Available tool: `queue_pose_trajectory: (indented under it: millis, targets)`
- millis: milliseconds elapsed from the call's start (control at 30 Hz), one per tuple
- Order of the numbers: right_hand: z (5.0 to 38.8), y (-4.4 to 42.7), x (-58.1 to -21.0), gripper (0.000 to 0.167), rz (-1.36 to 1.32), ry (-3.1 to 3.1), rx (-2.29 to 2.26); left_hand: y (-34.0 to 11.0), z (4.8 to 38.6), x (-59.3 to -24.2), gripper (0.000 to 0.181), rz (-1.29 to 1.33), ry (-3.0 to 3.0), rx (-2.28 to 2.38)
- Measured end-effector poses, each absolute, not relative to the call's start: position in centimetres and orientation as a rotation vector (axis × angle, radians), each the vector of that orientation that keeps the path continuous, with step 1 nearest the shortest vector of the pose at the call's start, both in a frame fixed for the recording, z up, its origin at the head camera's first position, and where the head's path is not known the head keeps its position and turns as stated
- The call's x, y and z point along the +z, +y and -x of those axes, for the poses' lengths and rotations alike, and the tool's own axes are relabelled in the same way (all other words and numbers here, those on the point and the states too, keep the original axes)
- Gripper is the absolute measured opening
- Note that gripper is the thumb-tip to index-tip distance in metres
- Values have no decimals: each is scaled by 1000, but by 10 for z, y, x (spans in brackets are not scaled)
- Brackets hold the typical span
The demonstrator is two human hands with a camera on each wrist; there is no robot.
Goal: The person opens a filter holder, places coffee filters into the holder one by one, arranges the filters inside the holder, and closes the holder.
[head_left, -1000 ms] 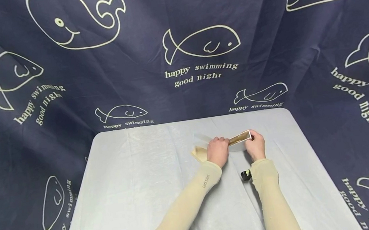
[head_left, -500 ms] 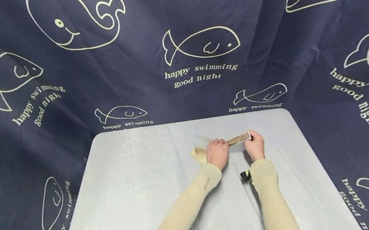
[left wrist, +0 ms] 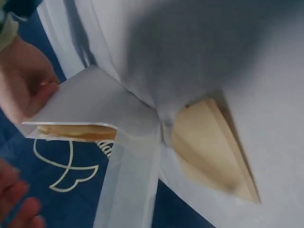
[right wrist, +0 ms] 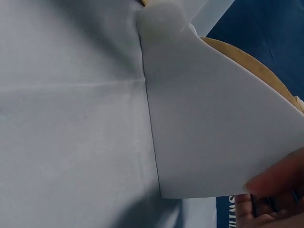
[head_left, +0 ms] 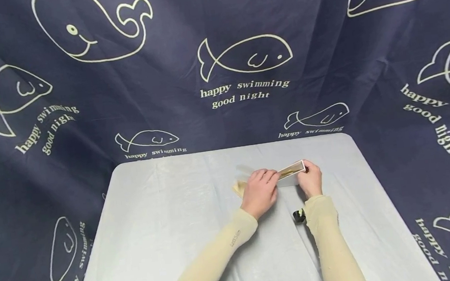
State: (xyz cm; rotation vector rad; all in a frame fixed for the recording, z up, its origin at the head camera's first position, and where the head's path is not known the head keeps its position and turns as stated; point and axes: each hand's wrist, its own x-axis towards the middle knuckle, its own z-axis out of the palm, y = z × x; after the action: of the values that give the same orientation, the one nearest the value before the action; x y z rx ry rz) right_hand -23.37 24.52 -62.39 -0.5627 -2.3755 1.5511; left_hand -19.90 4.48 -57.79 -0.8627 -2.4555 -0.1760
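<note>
A white holder (head_left: pixel 288 180) with an open slot stands upright on the table, with tan paper sheets (head_left: pixel 292 170) inside it. My right hand (head_left: pixel 310 179) grips its right end; the thumb lies on the front face in the right wrist view. Over the holder's left end is my left hand (head_left: pixel 260 192). In the left wrist view, blurred left-hand fingers (left wrist: pixel 21 202) are apart from the holder and look relaxed. A translucent flap (left wrist: pixel 129 175) extends from the holder's end. Beside it lies a tan wedge-shaped paper stack (left wrist: pixel 209 149), resembling coffee filters, partly behind my left hand in the head view.
The table (head_left: pixel 169 233) has a pale, creased covering and rounded far corners. A dark blue curtain (head_left: pixel 189 116) with fish and whale drawings hangs behind it and along both sides. A small black device (head_left: pixel 299 216) sits by the right sleeve.
My left hand has shifted slightly left, and its fingers have changed from upright to leaning right over the holder's end. The right hand and holder have stayed nearly still.
</note>
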Motion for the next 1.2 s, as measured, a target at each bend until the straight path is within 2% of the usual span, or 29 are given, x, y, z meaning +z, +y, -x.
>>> queue_pose_trajectory:
  millis: [167,367,500,600,767,967,1200]
  targets:
    - [232,242,-623,34,563,-2360,1549,4,192,-578,36,738,-2269,-438]
    - [236,243,-625,34,578,-2333,1512,-35,195,-602,48,478,-2318,-708]
    - [235,242,-625,33,573,-2349,1494,-48,194,-621,44,288,-2551,-817]
    - [233,241,-625,32,574,-2359,1496,-50,196,-632,38,197,-2794,-842]
    - [229,243,-626,32,587,-2371,1482,-42,198,-649,43,201,-3053,-746]
    - [230,244,-628,34,591,-2367,1475,-33,202,-658,34,149,-2998,-736]
    - [234,243,-629,30,527,-2319,1500,-33,209,-651,20,80,-3003,-892]
